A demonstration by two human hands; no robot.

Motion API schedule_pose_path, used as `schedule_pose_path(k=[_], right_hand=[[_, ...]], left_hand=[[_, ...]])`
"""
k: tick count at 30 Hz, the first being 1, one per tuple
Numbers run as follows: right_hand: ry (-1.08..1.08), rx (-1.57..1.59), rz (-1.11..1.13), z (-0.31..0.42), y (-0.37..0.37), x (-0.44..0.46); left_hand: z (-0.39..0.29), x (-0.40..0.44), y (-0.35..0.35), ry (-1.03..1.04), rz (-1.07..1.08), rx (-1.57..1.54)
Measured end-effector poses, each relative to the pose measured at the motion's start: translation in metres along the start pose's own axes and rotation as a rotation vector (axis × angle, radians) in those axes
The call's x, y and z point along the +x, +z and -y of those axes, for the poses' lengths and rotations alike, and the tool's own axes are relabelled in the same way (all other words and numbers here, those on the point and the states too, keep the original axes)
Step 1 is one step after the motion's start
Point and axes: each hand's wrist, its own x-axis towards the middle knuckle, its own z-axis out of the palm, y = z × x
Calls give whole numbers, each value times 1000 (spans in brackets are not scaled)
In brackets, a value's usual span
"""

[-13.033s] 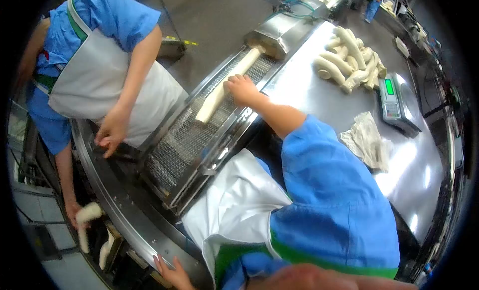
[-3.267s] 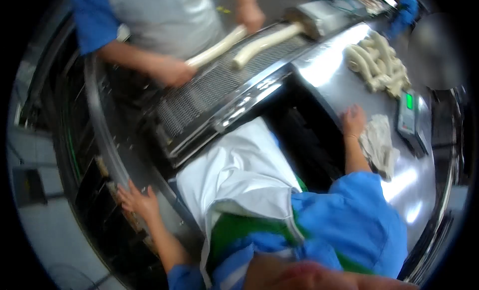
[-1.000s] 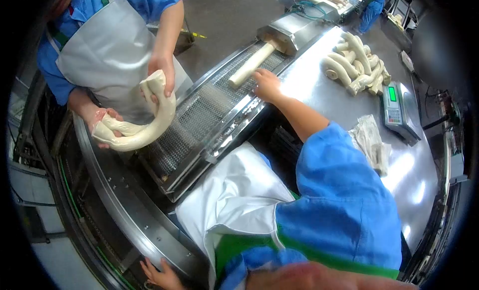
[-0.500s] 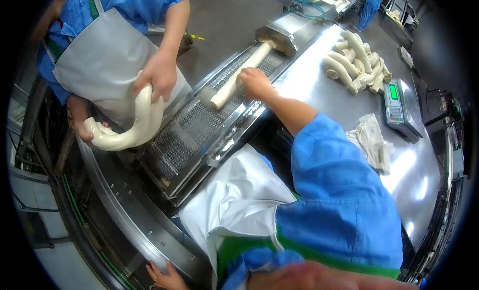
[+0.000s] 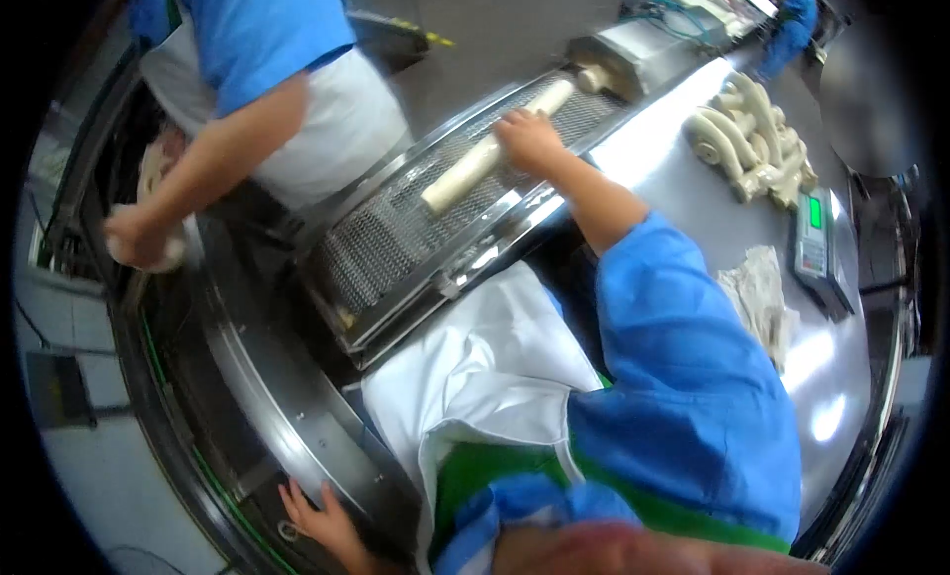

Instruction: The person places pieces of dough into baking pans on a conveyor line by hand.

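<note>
My right hand [image 5: 527, 140] rests over a long pale dough-like roll [image 5: 462, 178] on the mesh belt [image 5: 371, 254], its fingers curled onto the roll's upper side. The roll lies lengthwise along the belt. Behind its far end, a second pale piece [image 5: 592, 78] shows at the mouth of the metal housing [image 5: 648, 55]. At the bottom left, my left hand [image 5: 319, 517] lies with fingers spread at the edge of the curved metal rail [image 5: 287, 444] and holds nothing.
A co-worker in a white apron [image 5: 336, 130] stands across the belt, one blurred hand [image 5: 139, 237] near pale pieces at the left. On the metal table [image 5: 673, 194] are a heap of pale rolls [image 5: 757, 144], a scale [image 5: 815, 240] and a crumpled cloth [image 5: 757, 296].
The roll under my right hand now lies apart from the housing, with another piece emerging behind it. The co-worker has turned left, carrying the bent rolls away from the belt. The view has shifted.
</note>
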Motion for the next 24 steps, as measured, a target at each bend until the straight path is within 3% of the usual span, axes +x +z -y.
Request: schedule_pose_path(k=[2,6,10,12,14,16,17,21,24], right_hand=[[25,25,96,9,-4,6],[-24,29,133,28,-27,4],[-255,-37,108,28,-19,4],[-207,87,251,27,-10,9],[-226,265,138,27,-14,2],[-236,169,252,27,-27,6],[-297,173,87,18,-10,5],[-319,112,56,26,-31,1],[-323,54,218,34,-31,5]], left_hand=[[-3,4,-1,-10,42,120],[-19,0,-7,-47,19,56],[-10,-3,1,28,-32,-61],[-20,-2,-5,10,-2,-14],[-23,0,-6,-9,-44,26],[-20,3,-6,10,-66,33],[-19,3,-3,3,-90,30],[-18,7,5,103,-117,-43],[-25,5,5,111,-127,-42]])
